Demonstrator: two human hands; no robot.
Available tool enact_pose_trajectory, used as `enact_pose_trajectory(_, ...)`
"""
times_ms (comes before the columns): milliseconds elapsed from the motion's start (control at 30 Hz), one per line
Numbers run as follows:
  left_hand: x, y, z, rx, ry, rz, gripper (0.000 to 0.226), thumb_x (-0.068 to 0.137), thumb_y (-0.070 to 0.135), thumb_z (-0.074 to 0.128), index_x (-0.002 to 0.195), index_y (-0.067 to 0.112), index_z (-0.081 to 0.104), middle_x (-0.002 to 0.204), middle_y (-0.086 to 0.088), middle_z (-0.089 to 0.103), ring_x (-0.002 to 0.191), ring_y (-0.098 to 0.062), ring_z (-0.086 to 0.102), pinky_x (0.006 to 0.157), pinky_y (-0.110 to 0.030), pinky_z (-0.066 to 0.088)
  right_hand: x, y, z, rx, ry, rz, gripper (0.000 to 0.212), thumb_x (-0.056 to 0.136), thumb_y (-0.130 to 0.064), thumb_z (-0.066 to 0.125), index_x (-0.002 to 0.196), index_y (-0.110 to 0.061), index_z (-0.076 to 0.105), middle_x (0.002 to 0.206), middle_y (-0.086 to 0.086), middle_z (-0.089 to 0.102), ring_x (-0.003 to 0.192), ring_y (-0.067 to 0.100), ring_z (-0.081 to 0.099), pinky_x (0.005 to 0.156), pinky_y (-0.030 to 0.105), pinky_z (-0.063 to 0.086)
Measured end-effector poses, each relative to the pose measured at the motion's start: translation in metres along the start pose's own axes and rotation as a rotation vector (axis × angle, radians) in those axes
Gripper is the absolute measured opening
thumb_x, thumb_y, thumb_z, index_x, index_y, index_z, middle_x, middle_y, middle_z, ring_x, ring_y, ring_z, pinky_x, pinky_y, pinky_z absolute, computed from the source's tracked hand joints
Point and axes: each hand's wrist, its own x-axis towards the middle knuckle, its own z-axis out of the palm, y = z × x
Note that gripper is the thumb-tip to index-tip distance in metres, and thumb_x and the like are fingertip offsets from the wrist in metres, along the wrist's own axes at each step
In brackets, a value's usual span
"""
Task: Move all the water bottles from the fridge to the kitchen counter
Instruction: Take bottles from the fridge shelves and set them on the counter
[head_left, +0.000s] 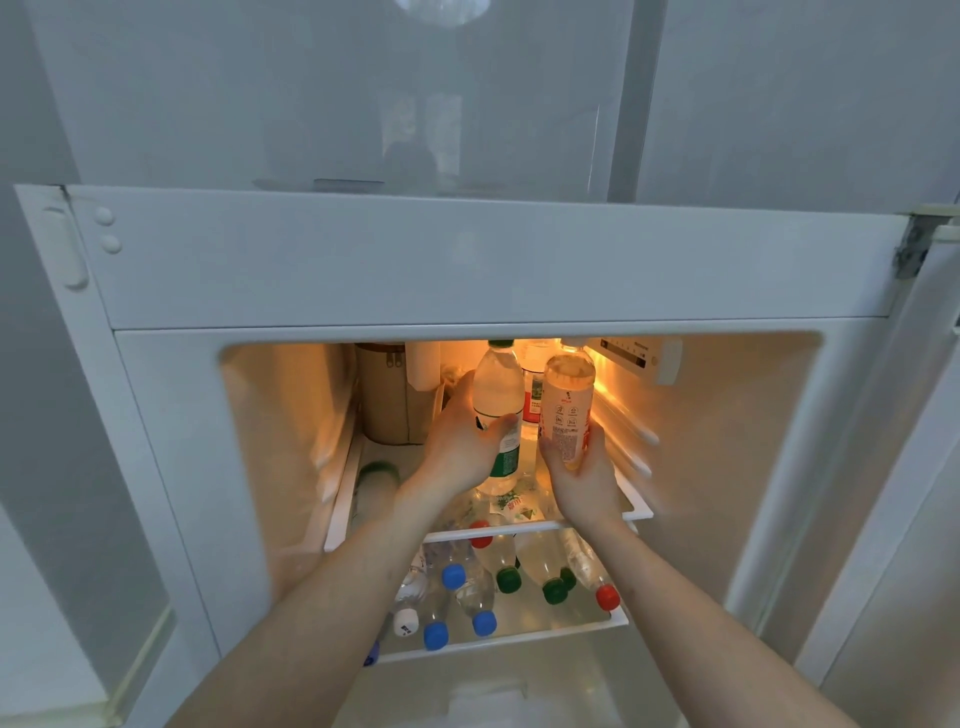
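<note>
Behind bottles (498, 410), red-labelled item (532, 395), perhaps bottle

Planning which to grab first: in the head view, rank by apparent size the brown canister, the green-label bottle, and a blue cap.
1. brown canister
2. green-label bottle, near the canister in size, so unsure
3. blue cap, smallest

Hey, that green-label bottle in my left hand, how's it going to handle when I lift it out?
The green-label bottle looks full nearly to the neck, so probably heavy for its size. It looks like thin clear plastic, so it may flex under the left hand. Coming from the fridge, it could be damp and slippery.
</note>
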Motion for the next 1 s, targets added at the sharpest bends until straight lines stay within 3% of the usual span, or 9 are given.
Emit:
enact_pose_trajectory(100,-0.004,0.000,-0.002,0.055,0.007,0.020,0.065,0.101,0.034,0.064,0.154,0.033,0.027,0.150,0.005,0.051,0.138,-0.025,0.051,0.104,-0.038,0.048,-0.006,-0.003,-0.001,-0.028,0.011,-0.009,0.061,0.098,-0.051,0.063,0.148,-0.028,0.037,0.143,-0.001,0.059,0.126,0.025,0.062,0.092,0.032,0.051)
enact_pose_trajectory(300,-0.016,-0.006,-0.010,0.093,-0.002,0.042,0.066,0.100,0.039,0.064,0.152,0.039,0.024,0.145,0.004,0.057,0.132,-0.026,0.058,0.098,-0.040,0.053,-0.020,-0.009,0.000,-0.039,0.020,-0.001,0.056,0.100,-0.046,0.064,0.147,-0.029,0.038,0.141,-0.003,0.059,0.126,0.022,0.061,0.095,0.034,0.054)
enact_pose_trajectory(367,-0.022,-0.006,-0.014,0.109,0.004,0.044,0.065,0.099,0.041,0.064,0.151,0.040,0.026,0.144,0.003,0.058,0.131,-0.026,0.059,0.097,-0.041,0.055,-0.027,-0.010,-0.001,-0.022,0.023,0.008,0.055,0.099,-0.045,0.065,0.146,-0.030,0.039,0.140,-0.003,0.059,0.126,0.022,0.062,0.097,0.037,0.055)
enact_pose_trajectory(467,-0.031,-0.006,-0.021,0.104,0.000,0.079,0.060,0.099,0.041,0.065,0.147,0.039,0.031,0.142,0.004,0.060,0.130,-0.023,0.060,0.097,-0.039,0.054,-0.042,-0.012,-0.001,0.008,0.046,-0.019,0.054,0.098,-0.045,0.067,0.143,-0.032,0.042,0.135,-0.007,0.062,0.123,0.017,0.063,0.094,0.031,0.055)
enact_pose_trajectory(600,-0.048,-0.008,-0.028,0.092,0.031,0.107,0.052,0.098,0.041,0.067,0.142,0.034,0.041,0.135,0.006,0.064,0.124,-0.019,0.062,0.094,-0.033,0.054,-0.060,-0.016,-0.003,0.022,0.065,-0.069,0.059,0.096,-0.040,0.071,0.145,-0.030,0.041,0.134,-0.007,0.060,0.120,0.012,0.060,0.096,0.032,0.056)
enact_pose_trajectory(767,-0.074,-0.012,-0.035,-0.022,0.099,0.112,0.062,0.093,0.035,0.074,0.144,0.033,0.038,0.133,0.010,0.060,0.123,-0.013,0.059,0.099,-0.036,0.055,-0.077,-0.028,-0.008,0.106,0.032,-0.070,0.072,0.090,-0.034,0.080,0.146,-0.036,0.035,0.135,-0.015,0.055,0.126,0.010,0.057,0.102,0.034,0.054)
enact_pose_trajectory(867,-0.098,-0.011,-0.046,-0.065,0.094,0.141,0.069,0.091,0.031,0.077,0.146,0.034,0.034,0.136,0.011,0.056,0.124,-0.010,0.057,0.102,-0.035,0.055,-0.097,-0.038,-0.010,0.191,0.046,-0.090,0.072,0.087,-0.030,0.084,0.142,-0.042,0.039,0.133,-0.023,0.058,0.122,-0.001,0.057,0.100,0.025,0.050)
enact_pose_trajectory(1000,-0.143,-0.008,-0.068,-0.096,0.060,0.189,0.072,0.091,0.024,0.076,0.149,0.039,0.035,0.142,0.019,0.051,0.133,-0.011,0.052,0.109,-0.043,0.051,-0.130,-0.048,-0.011,0.291,0.043,-0.060,0.060,0.084,-0.026,0.086,0.135,-0.027,0.054,0.125,-0.017,0.069,0.115,0.002,0.065,0.099,0.032,0.055)
